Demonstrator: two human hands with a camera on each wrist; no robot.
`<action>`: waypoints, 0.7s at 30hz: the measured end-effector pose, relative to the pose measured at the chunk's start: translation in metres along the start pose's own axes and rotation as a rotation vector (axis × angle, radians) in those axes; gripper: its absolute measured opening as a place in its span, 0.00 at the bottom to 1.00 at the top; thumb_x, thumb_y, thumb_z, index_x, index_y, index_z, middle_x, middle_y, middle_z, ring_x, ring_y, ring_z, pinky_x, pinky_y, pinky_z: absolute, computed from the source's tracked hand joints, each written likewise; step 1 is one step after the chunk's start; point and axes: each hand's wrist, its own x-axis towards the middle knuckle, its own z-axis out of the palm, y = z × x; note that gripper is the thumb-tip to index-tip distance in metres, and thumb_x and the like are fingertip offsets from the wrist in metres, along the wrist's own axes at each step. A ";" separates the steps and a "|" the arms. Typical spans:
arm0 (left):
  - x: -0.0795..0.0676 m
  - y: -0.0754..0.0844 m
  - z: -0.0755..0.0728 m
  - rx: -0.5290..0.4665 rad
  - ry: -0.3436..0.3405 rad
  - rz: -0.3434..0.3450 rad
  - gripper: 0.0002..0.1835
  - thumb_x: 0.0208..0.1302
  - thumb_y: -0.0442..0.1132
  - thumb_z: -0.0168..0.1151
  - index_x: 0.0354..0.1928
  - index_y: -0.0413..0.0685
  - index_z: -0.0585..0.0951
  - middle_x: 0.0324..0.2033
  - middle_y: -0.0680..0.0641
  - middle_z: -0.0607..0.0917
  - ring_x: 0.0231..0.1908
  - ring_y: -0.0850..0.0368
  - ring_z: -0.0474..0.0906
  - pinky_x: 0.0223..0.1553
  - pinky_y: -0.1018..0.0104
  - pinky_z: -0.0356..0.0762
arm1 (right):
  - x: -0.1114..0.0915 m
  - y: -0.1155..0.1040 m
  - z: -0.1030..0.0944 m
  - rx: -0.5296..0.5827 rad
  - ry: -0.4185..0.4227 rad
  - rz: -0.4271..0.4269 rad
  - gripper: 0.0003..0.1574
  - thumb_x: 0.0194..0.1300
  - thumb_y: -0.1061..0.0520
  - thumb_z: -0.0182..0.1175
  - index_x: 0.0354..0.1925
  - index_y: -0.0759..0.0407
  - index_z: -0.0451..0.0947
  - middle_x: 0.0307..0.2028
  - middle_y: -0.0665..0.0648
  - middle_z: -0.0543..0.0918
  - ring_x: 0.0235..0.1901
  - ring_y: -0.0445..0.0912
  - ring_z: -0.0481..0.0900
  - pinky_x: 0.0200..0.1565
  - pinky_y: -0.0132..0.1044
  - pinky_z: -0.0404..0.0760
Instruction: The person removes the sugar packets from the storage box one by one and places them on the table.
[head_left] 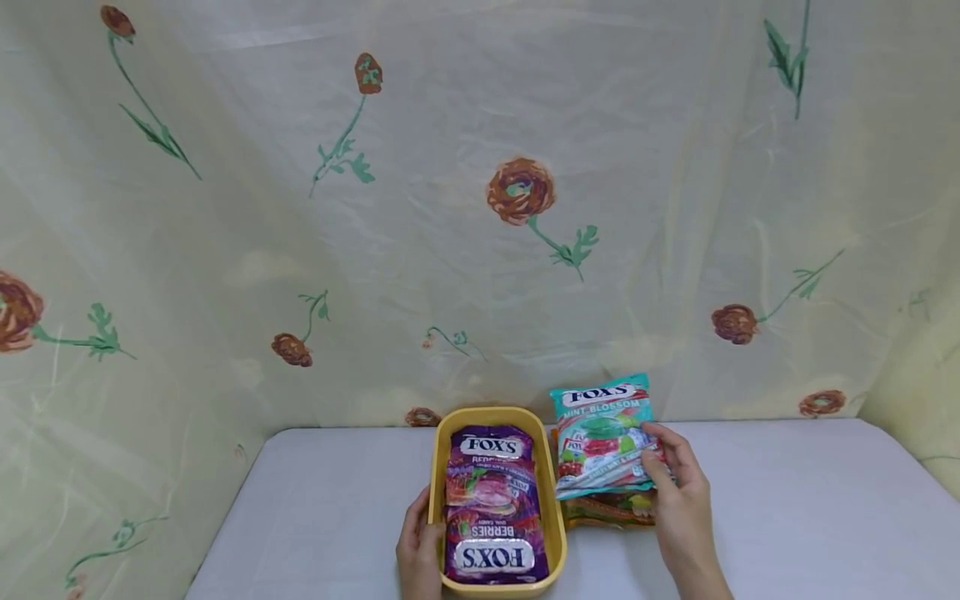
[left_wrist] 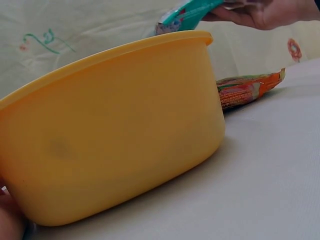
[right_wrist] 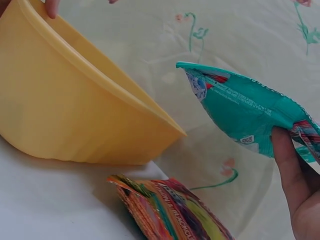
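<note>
My left hand (head_left: 422,546) grips the left rim of a yellow plastic tub (head_left: 557,533), which stands on the table. Inside the tub lie purple Fox's Berries candy bags (head_left: 492,500), two visible end to end or overlapping. With my right hand (head_left: 684,500) I hold a teal Fox's Mint Blossom candy bag (head_left: 603,437) by its right side, raised beside the tub. Its teal back (right_wrist: 240,107) faces the right wrist camera. Below it, an orange candy bag (head_left: 611,510) lies on the table, partly covered from above by the teal one.
A white-covered table (head_left: 322,508) carries everything. Behind it hangs a pale curtain (head_left: 450,250) printed with brown flowers, meeting the table's back edge close behind the tub. The orange bag lies right beside the tub's right wall.
</note>
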 end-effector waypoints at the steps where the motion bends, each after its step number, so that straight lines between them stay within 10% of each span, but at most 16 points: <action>1: 0.000 0.000 0.000 0.000 -0.001 -0.004 0.30 0.55 0.27 0.45 0.64 0.38 0.67 0.64 0.35 0.70 0.66 0.41 0.65 0.64 0.59 0.68 | 0.000 -0.001 -0.001 0.001 -0.007 0.003 0.26 0.70 0.53 0.49 0.63 0.58 0.64 0.60 0.45 0.70 0.48 0.34 0.75 0.43 0.25 0.82; 21: 0.001 -0.001 0.001 0.021 0.007 -0.023 0.30 0.56 0.28 0.45 0.65 0.38 0.66 0.65 0.34 0.69 0.66 0.39 0.64 0.66 0.48 0.64 | 0.007 -0.003 -0.027 0.010 -0.067 -0.057 0.24 0.71 0.53 0.46 0.64 0.56 0.63 0.54 0.43 0.74 0.42 0.34 0.79 0.38 0.27 0.83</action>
